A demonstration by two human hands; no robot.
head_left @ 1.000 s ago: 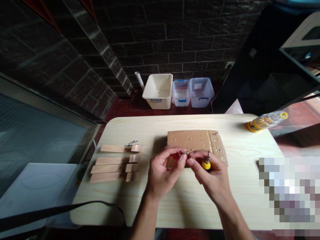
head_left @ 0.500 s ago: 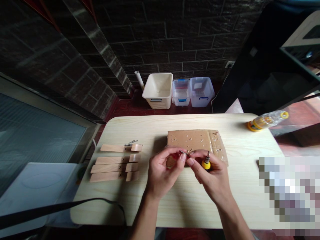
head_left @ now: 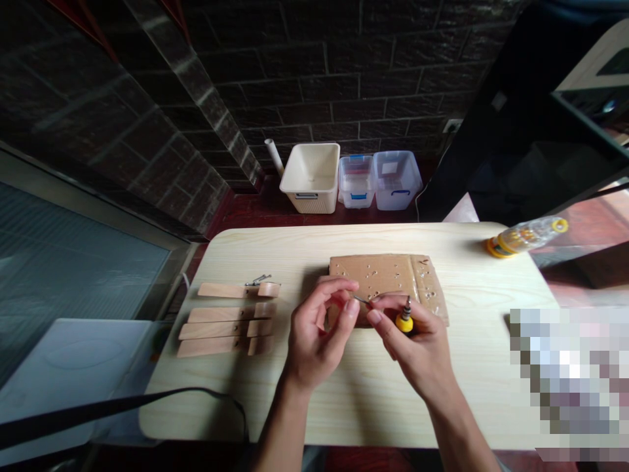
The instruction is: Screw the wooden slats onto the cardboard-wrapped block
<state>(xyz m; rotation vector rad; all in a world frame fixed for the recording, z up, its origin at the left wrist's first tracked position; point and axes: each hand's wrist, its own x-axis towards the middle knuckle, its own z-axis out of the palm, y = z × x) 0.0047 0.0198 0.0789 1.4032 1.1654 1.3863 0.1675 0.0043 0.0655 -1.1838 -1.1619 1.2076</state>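
My right hand [head_left: 417, 337] pinches a thin metal screw [head_left: 361, 299] between thumb and forefinger. The same hand keeps a screwdriver [head_left: 405, 320] in its palm, its yellow collar and metal tip pointing up and most of its handle hidden. My left hand [head_left: 322, 328] is just left of the screw, thumb and fingers apart with nothing seen between them. Below and behind both hands lies a cardboard box [head_left: 383, 269], its top dotted with small holes.
Several flat wooden strips [head_left: 216, 316] and short curved wooden pieces [head_left: 265, 311] lie at the table's left, with loose screws [head_left: 260, 280] behind them. A clear bottle with yellow ends [head_left: 525, 237] lies back right. Beyond the table [head_left: 275, 249] are a cream bin [head_left: 309, 202] and two clear boxes [head_left: 397, 196].
My left thumb and fingers have spread apart and drawn slightly left, off the screw. My right hand has barely moved and still pinches the screw.
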